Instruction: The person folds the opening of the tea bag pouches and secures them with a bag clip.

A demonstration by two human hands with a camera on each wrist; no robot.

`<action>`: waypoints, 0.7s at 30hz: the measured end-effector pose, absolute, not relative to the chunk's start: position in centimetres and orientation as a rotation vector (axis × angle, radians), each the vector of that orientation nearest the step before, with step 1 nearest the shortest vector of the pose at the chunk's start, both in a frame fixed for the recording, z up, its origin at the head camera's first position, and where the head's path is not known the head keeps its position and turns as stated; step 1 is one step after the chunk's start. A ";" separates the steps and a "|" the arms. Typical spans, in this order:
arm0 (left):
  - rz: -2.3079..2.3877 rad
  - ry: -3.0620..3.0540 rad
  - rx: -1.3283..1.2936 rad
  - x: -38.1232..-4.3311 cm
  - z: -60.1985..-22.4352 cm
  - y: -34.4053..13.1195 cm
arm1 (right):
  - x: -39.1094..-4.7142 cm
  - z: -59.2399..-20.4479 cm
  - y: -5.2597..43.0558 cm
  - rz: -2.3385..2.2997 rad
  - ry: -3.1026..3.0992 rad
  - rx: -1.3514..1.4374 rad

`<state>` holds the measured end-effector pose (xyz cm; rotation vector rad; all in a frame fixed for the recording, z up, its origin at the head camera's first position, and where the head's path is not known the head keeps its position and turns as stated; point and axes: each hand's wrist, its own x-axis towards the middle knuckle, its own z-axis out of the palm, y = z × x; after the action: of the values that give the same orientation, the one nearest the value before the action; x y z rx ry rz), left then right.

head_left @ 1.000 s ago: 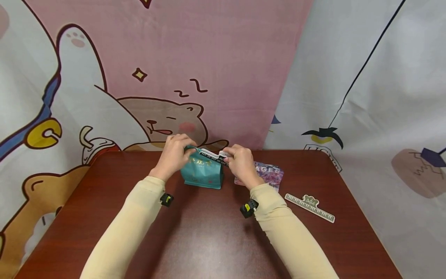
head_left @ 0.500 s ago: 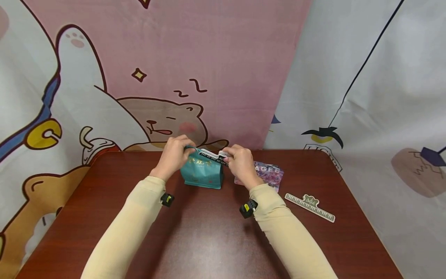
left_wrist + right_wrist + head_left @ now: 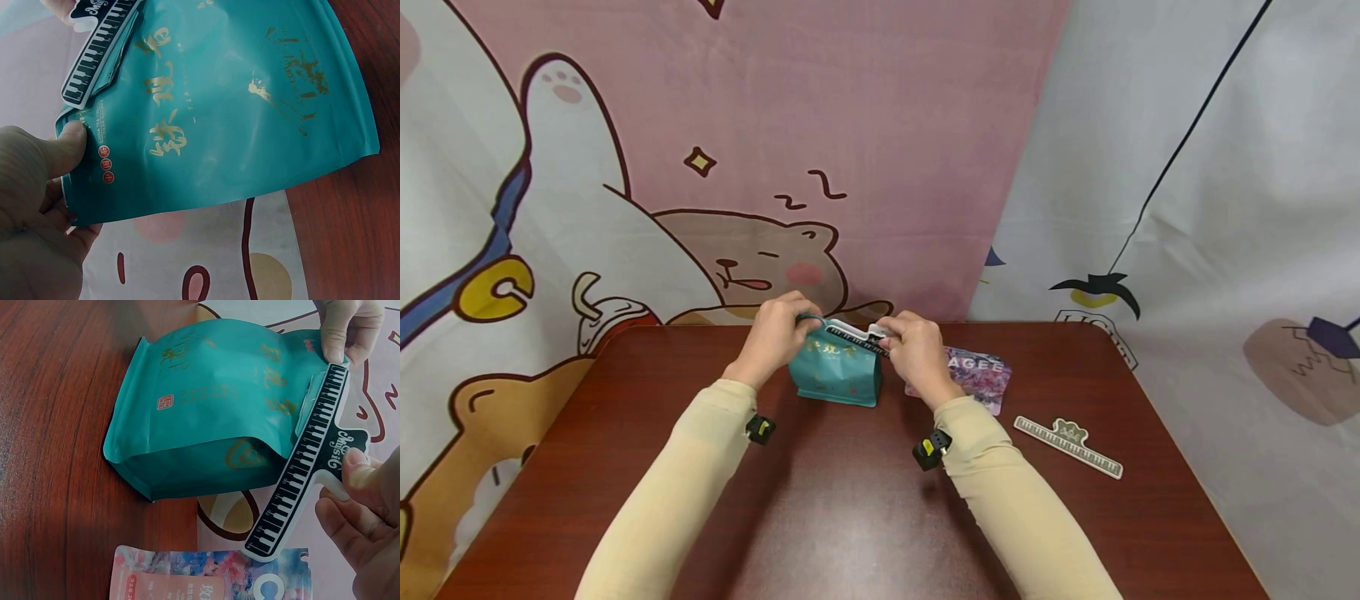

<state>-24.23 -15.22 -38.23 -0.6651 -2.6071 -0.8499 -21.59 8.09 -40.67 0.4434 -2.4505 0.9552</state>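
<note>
A teal tea bag (image 3: 835, 375) with gold lettering stands upright at the back of the table. My left hand (image 3: 772, 335) pinches its top left corner, thumb on the printed face in the left wrist view. A black-and-white piano-key bag clip (image 3: 306, 456) lies along the bag's folded top edge, one end close to the left thumb and the other reaching past the bag's side. My right hand (image 3: 917, 350) grips the clip's "Music" handle (image 3: 347, 450) between thumb and fingers. In the head view this hand hides part of the clip.
A flat purple and pink pouch (image 3: 981, 375) lies right of the teal bag, partly behind the right hand. Farther right on the brown table (image 3: 850, 517) rests a second, beige piano-key clip (image 3: 1069, 444). A cartoon-printed curtain (image 3: 925, 167) hangs just behind the table.
My right hand and the clip have shifted very slightly left along the top of the bag. The left hand keeps its pinch on the corner.
</note>
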 end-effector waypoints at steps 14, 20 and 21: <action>-0.904 -2.620 -0.640 -24.1 -38.4 -15.3 | -21.8 -40.9 7.6 0.984 -2.372 0.470; -0.930 -2.613 -0.638 -24.2 -38.4 -15.5 | -21.9 -40.9 7.6 0.998 -2.351 0.491; -0.938 -2.612 -0.637 -24.2 -38.3 -15.5 | -21.9 -40.9 7.6 1.000 -2.347 0.494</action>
<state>-24.21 -15.55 -38.35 -0.6370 -2.6116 -0.9382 -21.91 7.62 -40.87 0.4944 -2.3468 1.0001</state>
